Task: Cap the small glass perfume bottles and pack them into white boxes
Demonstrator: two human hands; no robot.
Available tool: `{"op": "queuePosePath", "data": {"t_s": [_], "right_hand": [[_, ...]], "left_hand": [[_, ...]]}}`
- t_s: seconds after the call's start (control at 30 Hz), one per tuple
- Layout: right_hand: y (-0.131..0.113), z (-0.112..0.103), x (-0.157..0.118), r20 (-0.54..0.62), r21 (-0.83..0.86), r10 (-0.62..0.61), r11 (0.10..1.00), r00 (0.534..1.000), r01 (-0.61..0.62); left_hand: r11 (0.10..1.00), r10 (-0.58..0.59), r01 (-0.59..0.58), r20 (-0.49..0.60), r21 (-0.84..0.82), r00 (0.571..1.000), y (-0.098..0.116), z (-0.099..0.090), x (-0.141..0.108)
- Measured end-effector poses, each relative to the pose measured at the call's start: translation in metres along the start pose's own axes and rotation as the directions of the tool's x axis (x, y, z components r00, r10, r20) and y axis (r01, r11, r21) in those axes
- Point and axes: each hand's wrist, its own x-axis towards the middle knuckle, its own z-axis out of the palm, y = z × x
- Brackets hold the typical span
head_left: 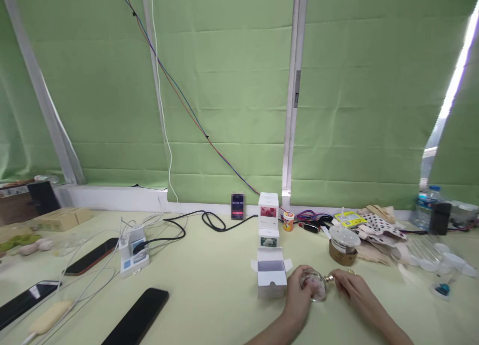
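Near the front right of the table, my left hand (298,296) is wrapped round a clear round glass bottle (317,288) with pinkish contents. The bottle lies tilted, its gold neck (329,278) pointing right. My right hand (351,285) has its fingers pinched at the end of that gold neck; whatever is between the fingertips is mostly hidden. A small gold spot shows on top of the right hand. Just left of my left hand stands an open white box (271,280) with its flaps raised.
Stacked white boxes (268,212) with flower pictures stand behind the open box, beside an orange jar (288,221). A lidded plastic cup (343,240) sits in a brown tape roll (343,256). Leftward lie a black phone (136,315) and a white power strip (134,262) with cables.
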Motion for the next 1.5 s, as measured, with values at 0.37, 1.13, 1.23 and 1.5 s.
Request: {"op": "queuePosePath", "data": {"t_s": [0.37, 1.13, 1.23, 1.5], "right_hand": [[-0.004, -0.008, 0.002, -0.02, 0.143, -0.029, 0.989, 0.999, 0.032], [0.0, -0.002, 0.002, 0.064, 0.14, 0.008, 0.99, 0.998, -0.017], [0.004, -0.002, 0.002, 0.071, 0.163, 0.022, 0.986, 0.997, -0.033], [0.002, -0.004, 0.0, 0.092, 0.223, 0.038, 0.973, 0.995, -0.058]], "left_hand": [[0.997, 0.009, -0.01, 0.022, 0.072, 1.0, 0.0, 0.0, 0.0], [0.999, -0.027, 0.027, -0.01, -0.018, 1.0, 0.001, 0.0, -0.001], [0.999, -0.029, 0.029, -0.014, -0.028, 0.999, 0.003, 0.0, -0.002], [1.0, -0.023, 0.023, -0.014, -0.012, 1.0, 0.007, 0.001, -0.002]]}}
